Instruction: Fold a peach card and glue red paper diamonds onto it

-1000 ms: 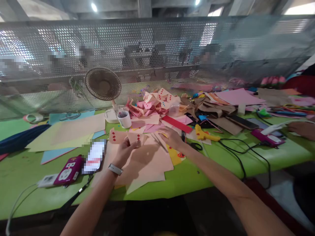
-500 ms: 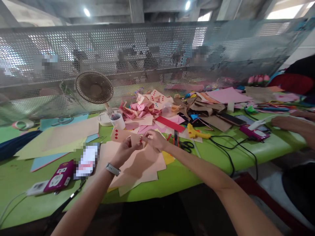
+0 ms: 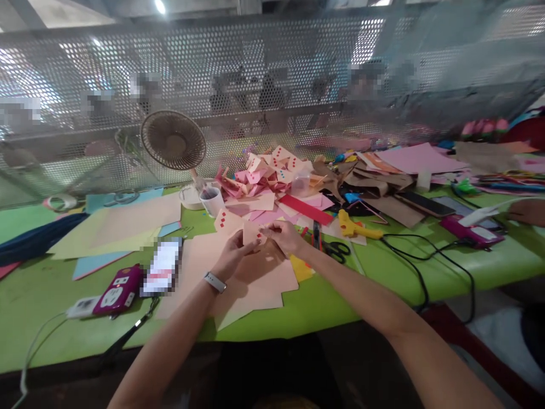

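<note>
My left hand (image 3: 235,254) is closed on a small peach paper piece (image 3: 250,232) marked with red diamonds. At the piece's right edge, the fingertips of my right hand (image 3: 284,236) pinch together beside a red diamond; whether something small is between them is hidden. Just left of the held piece is another peach piece (image 3: 225,220) with a row of red diamonds. Larger peach sheets (image 3: 251,295) lie under both hands. A yellow sheet (image 3: 301,268) sticks out beneath my right forearm.
Black-handled scissors (image 3: 336,251) and a yellow glue gun (image 3: 357,225) with cables lie to the right. Behind are a white cup (image 3: 212,200), a fan (image 3: 174,139) and a heap of cut paper (image 3: 272,170). A phone (image 3: 163,266) and purple power bank (image 3: 120,289) lie left.
The camera view has tilted down and swung slightly left, so everything sits further right and higher. Both hands stay together at the peach paper piece, with the right fingertips slightly shifted along it.
</note>
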`<action>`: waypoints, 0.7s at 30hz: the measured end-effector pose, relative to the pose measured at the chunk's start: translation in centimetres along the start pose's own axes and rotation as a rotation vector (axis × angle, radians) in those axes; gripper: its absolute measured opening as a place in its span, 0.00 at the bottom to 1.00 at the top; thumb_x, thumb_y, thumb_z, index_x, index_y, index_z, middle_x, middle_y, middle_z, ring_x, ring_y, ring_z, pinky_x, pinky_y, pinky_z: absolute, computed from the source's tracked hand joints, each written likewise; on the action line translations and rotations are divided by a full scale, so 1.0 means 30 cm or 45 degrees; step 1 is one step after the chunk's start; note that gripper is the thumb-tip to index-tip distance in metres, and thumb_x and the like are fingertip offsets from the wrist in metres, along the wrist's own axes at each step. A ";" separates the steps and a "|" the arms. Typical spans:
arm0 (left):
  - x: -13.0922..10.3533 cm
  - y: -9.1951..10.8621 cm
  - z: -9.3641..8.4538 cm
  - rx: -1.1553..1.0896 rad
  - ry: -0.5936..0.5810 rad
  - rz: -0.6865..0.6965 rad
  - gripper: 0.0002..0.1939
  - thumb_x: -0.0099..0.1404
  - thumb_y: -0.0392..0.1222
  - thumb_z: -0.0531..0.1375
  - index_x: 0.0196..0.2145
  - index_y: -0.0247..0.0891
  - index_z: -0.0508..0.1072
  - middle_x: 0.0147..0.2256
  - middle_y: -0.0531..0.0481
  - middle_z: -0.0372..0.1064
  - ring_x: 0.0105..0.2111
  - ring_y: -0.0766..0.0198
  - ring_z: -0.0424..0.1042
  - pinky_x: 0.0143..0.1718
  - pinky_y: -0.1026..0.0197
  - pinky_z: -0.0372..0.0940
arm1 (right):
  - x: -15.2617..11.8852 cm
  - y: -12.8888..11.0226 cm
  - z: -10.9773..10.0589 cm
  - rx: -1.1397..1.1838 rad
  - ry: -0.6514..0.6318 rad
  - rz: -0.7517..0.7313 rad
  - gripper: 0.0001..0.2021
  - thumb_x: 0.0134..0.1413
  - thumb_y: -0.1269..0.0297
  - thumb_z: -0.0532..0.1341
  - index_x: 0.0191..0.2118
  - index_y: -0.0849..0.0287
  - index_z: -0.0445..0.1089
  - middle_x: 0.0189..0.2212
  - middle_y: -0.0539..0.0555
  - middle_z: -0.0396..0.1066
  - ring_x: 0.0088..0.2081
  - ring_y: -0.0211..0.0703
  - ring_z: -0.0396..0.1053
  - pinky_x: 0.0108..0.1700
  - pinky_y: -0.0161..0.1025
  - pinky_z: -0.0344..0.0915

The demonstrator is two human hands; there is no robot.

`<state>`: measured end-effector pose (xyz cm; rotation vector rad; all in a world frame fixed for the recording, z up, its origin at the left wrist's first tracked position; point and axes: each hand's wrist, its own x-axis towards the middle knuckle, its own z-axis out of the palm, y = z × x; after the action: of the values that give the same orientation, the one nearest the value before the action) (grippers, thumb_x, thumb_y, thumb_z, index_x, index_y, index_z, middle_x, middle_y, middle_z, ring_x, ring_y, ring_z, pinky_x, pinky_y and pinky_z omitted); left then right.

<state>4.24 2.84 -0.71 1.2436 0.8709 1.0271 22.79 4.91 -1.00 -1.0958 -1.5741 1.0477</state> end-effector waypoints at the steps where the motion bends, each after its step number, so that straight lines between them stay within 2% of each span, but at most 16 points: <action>1: -0.001 -0.001 0.002 0.003 0.025 0.006 0.24 0.52 0.48 0.71 0.43 0.35 0.73 0.39 0.46 0.74 0.36 0.62 0.73 0.39 0.59 0.69 | -0.004 -0.006 0.000 -0.027 0.004 -0.013 0.20 0.48 0.44 0.63 0.25 0.59 0.68 0.20 0.46 0.63 0.24 0.36 0.59 0.28 0.35 0.55; 5: -0.003 -0.008 0.009 0.026 0.071 0.041 0.22 0.49 0.48 0.72 0.38 0.34 0.73 0.31 0.50 0.74 0.31 0.64 0.71 0.35 0.61 0.67 | -0.026 -0.035 0.006 -0.095 0.058 -0.045 0.24 0.55 0.43 0.57 0.20 0.57 0.58 0.17 0.44 0.50 0.22 0.35 0.51 0.26 0.35 0.49; 10: -0.005 -0.017 0.013 0.003 0.069 0.102 0.23 0.49 0.48 0.72 0.40 0.34 0.74 0.33 0.49 0.75 0.32 0.63 0.72 0.36 0.61 0.66 | -0.039 -0.045 0.019 -0.129 -0.038 -0.105 0.22 0.48 0.42 0.62 0.24 0.58 0.61 0.21 0.45 0.56 0.26 0.36 0.55 0.29 0.35 0.53; 13: -0.010 -0.013 0.014 0.005 0.064 0.103 0.23 0.49 0.48 0.72 0.40 0.34 0.74 0.35 0.48 0.75 0.34 0.62 0.73 0.38 0.60 0.67 | -0.036 -0.044 0.025 -0.225 -0.036 -0.176 0.24 0.53 0.40 0.57 0.23 0.57 0.60 0.21 0.46 0.56 0.26 0.36 0.55 0.30 0.35 0.54; 17: -0.017 -0.002 0.018 0.009 0.075 0.108 0.22 0.49 0.49 0.72 0.38 0.34 0.74 0.32 0.49 0.75 0.32 0.63 0.72 0.38 0.59 0.66 | -0.033 -0.040 0.031 -0.408 0.046 -0.289 0.25 0.60 0.42 0.50 0.21 0.56 0.54 0.19 0.46 0.55 0.25 0.37 0.55 0.30 0.36 0.53; 21: -0.025 0.008 0.021 0.029 0.071 0.113 0.21 0.50 0.49 0.71 0.37 0.33 0.74 0.31 0.49 0.74 0.32 0.63 0.71 0.38 0.60 0.67 | -0.027 -0.024 0.028 -0.407 0.187 -0.315 0.24 0.62 0.44 0.49 0.21 0.55 0.54 0.19 0.48 0.59 0.24 0.38 0.59 0.30 0.36 0.54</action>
<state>4.54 1.94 -0.40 1.2874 0.8782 1.1300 21.99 3.83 -0.66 -1.1248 -1.7423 0.5509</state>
